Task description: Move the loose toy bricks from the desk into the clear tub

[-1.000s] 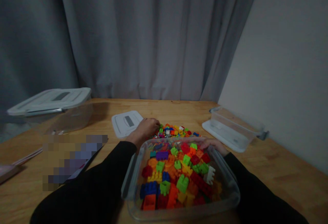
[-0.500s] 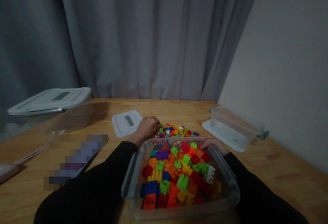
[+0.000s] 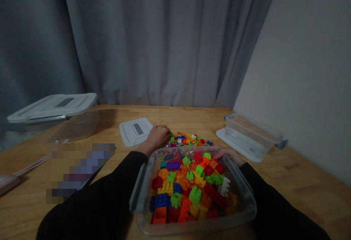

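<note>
A clear plastic container (image 3: 196, 228) stands right in front of me, holding many chunky toy bricks (image 3: 179, 192) in red, orange, green, blue, yellow and purple. Beyond its far wall lies a pile of smaller toy bricks (image 3: 189, 139) on the table. My left hand (image 3: 159, 136) rests palm down at the pile's left edge, its fingers bent downward and the tips hidden. Behind the far right corner of the container is my right hand (image 3: 227, 153), partly covered by the rim. Its fingers appear stretched toward the pile; whether they touch the container is unclear.
A white lid (image 3: 135, 132) lies on the wooden table (image 3: 189, 117) left of the pile. Farther left stands a lidded clear container (image 3: 82, 124). At right, an open clear container (image 3: 253, 132) sits on another lid (image 3: 248, 154). A blurred-out item (image 3: 82, 172) lies at left; curtains hang behind.
</note>
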The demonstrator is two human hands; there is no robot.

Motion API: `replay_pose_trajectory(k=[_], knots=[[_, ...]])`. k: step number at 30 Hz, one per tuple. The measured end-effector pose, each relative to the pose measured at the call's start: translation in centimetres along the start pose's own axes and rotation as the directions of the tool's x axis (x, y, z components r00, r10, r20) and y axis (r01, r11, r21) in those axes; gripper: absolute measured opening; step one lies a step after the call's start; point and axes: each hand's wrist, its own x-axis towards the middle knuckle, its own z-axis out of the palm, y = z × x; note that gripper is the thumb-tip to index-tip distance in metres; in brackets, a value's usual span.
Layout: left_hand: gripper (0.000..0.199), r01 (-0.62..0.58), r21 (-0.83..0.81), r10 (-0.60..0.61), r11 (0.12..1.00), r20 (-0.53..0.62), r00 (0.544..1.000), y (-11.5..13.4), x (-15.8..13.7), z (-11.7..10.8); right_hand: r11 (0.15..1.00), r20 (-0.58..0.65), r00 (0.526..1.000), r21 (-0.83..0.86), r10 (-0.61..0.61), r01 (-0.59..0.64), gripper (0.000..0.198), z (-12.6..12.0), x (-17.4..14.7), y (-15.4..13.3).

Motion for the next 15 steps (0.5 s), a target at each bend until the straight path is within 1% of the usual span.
replay_pose_trajectory(k=[4,10,13,15], knots=[[0.028,-0.007,-0.002,0.007,1.0,0.003,1.0,-0.1,-0.1,-0.5,1.0,0.006,1.0,-0.022,-0.007,0.007,0.056,0.1,0.0,-0.2],[0.027,-0.027,-0.02,0.027,0.999,-0.013,1.0,-0.1,0.4,-1.4,1.0,0.024,1.0,0.014,0.002,-0.002,0.055,-0.5,0.0,0.2],[0.026,-0.035,-0.038,0.034,0.999,-0.033,0.999,0.0,0.6,-2.3,0.999,0.032,0.999,-0.041,-0.024,0.025,0.054,-1.0,0.2,0.4],[0.026,-0.05,-0.053,0.047,0.997,-0.056,0.997,0.1,0.7,-3.5,0.992,0.035,0.998,-0.108,-0.061,0.064,0.052,-1.2,0.3,0.4]])
